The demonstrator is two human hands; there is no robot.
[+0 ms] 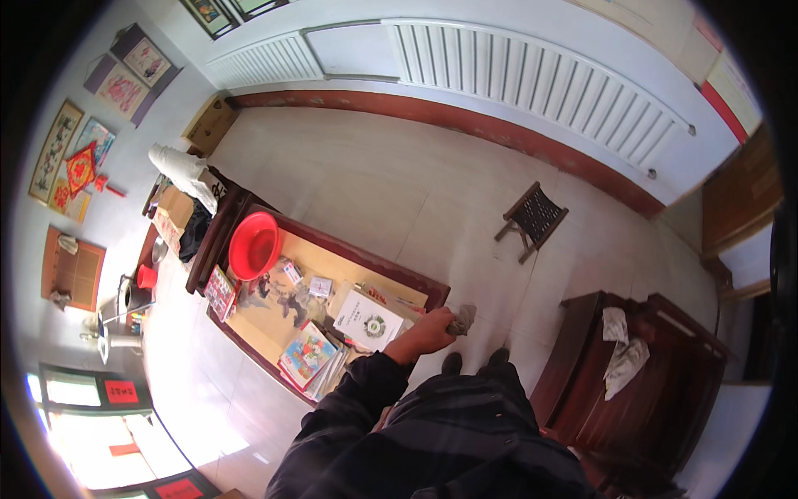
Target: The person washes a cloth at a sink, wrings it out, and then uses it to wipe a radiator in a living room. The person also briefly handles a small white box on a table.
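Observation:
My left hand [433, 330] is closed on a crumpled grey cloth [462, 319], beside the near corner of a low table [358, 249] with a dark red rim. My right hand is not in view. On the table, a white-covered book [368, 321] lies closest to my left hand, with a stack of colourful booklets [308, 355] next to it. Farther along are two small boxes, one white [320, 287] and one white and blue [292, 272]. A red plastic basin [254, 246] stands at the table's far end, near a red-patterned booklet or box [220, 293].
A folding stool [537, 215] stands on the tiled floor. At right, a dark red wooden bench [654, 405] bears pale cloths [625, 368]. White radiators [499, 68] line the wall. Piled things and a cardboard box [211, 125] are beyond the table. A red bucket [147, 276] stands at left.

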